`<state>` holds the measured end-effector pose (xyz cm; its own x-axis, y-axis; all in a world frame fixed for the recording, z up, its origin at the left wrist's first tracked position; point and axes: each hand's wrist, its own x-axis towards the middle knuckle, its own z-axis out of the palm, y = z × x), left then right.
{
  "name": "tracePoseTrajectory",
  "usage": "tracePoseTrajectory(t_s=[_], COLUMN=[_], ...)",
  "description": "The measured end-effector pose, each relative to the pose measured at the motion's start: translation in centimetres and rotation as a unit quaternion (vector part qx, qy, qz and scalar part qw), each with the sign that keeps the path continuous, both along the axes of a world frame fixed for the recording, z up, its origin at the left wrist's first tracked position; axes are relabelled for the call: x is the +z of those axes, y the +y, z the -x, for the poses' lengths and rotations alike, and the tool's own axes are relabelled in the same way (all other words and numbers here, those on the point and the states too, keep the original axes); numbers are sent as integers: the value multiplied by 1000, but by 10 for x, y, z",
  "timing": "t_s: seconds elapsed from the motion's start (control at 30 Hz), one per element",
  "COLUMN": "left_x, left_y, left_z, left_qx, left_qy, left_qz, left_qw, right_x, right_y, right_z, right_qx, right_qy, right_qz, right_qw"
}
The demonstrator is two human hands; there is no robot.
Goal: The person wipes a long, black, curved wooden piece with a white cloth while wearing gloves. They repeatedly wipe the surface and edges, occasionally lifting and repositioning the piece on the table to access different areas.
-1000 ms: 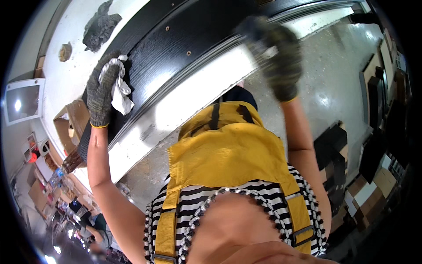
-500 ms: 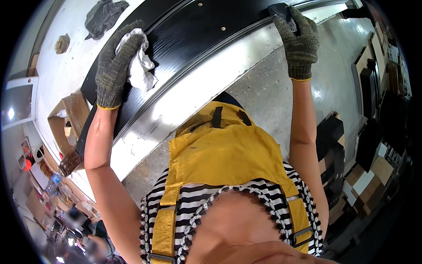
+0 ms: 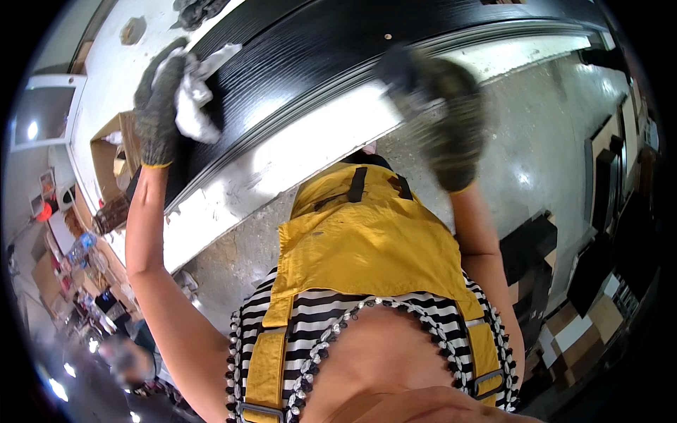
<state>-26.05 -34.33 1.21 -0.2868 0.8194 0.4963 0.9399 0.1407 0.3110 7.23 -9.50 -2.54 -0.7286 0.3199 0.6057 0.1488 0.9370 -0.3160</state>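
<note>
A long black wood-grained panel [image 3: 300, 60] with a grooved near edge lies across a white work surface [image 3: 278, 158]. My left hand [image 3: 156, 116], in a dark knitted glove, is closed on a crumpled white cloth [image 3: 192, 102] at the panel's left part. In a matching glove, my right hand [image 3: 455, 116] is smeared by motion near the panel's front edge. A dark cloth [image 3: 396, 74] shows at its fingers, which look closed round it, though blur hides the exact grip.
Beyond the panel lie a crumpled dark grey cloth [image 3: 199, 10] and a tape roll [image 3: 132, 30]. An open cardboard box [image 3: 107, 158] stands left of the panel. Stacked boards [image 3: 585, 328] lean at the right. Another person [image 3: 132, 359] is at the lower left.
My right hand has moved left and toward me along the panel's edge with the dark cloth. My left hand, with the white cloth, has shifted a little left. The view has tilted slightly.
</note>
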Motion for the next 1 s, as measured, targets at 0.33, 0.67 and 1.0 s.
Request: tracePoseTrajectory(t_s=[0.33,0.67,1.0], left_x=[0,-7,-13], left_y=[-80,-102,-201], left_z=[-11,18,54], left_qx=[177,181,120], left_qy=[-286,-411,-262], left_qz=[81,-27,-40], left_qw=[938,893,957], right_x=[15,8,17], right_y=[64,-150,-11], right_z=[1,65,37], right_qx=[-87,80,-292], right_qy=[-94,5,-56], right_qz=[-306,126,-33], right_qw=[943,989,954])
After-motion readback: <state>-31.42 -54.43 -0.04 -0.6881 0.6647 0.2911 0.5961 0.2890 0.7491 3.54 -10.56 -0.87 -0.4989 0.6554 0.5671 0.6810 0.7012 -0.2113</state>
